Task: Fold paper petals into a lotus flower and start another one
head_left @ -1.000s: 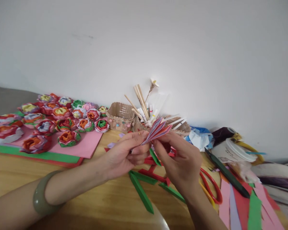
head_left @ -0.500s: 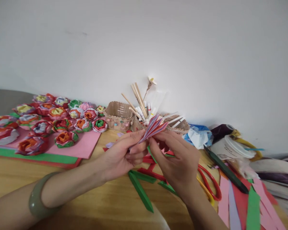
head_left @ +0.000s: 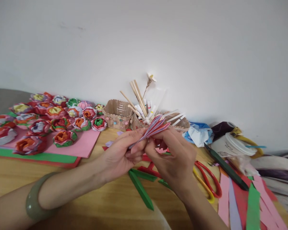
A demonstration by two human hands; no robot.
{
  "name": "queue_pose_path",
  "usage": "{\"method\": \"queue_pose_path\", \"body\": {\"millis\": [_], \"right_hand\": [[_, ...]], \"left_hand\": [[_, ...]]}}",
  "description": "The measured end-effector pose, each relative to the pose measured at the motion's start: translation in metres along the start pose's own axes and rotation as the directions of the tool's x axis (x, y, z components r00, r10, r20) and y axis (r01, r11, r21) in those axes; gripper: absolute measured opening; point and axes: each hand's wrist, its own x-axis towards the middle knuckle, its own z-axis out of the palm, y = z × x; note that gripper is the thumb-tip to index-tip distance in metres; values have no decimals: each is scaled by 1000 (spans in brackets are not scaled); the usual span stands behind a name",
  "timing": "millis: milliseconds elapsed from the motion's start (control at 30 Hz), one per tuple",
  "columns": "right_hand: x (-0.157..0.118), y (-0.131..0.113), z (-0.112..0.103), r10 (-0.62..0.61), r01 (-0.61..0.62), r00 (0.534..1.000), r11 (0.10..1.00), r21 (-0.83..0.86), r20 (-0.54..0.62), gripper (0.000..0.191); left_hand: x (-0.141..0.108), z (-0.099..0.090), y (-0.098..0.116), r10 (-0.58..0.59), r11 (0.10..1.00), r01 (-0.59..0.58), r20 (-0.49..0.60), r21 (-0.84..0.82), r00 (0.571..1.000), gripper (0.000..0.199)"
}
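Note:
A bundle of folded paper strips [head_left: 156, 125], red, lilac and pink, fans out upward between my two hands over the table. My left hand [head_left: 124, 147] pinches its lower end between thumb and fingers; a green bangle sits on that wrist. My right hand [head_left: 174, 156] has its fingers closed at the bundle's right lower side, and their tips are partly hidden. On the wood below lie folded green paper strips [head_left: 141, 190] and folded red paper strips [head_left: 148, 171]. Beside my right hand are scissors [head_left: 210, 179] with red and yellow handles, their blades hidden.
Several folded paper flowers [head_left: 64, 138] stand on pink, green and red sheets at the left. Behind my hands is a brown basket [head_left: 117, 118], next to markers and wooden sticks [head_left: 136, 92]. A dark green cutter [head_left: 227, 167], cut paper strips [head_left: 253, 204] and a white tub [head_left: 232, 145] are on the right.
My right hand has shifted slightly left and closer to my left hand, at the base of the paper bundle. The left hand keeps its hold. The view has moved a little.

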Motion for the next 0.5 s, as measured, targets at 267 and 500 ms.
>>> {"method": "queue_pose_path", "body": {"millis": [267, 500], "right_hand": [[-5, 6, -5, 30, -29, 1000, 993, 112, -9, 13], [2, 4, -15, 273, -386, 905, 849, 361, 325, 9]], "left_hand": [[-2, -4, 9, 108, 994, -109, 35, 21, 994, 16], [-2, -1, 10, 232, 952, -224, -15, 206, 973, 15]]}}
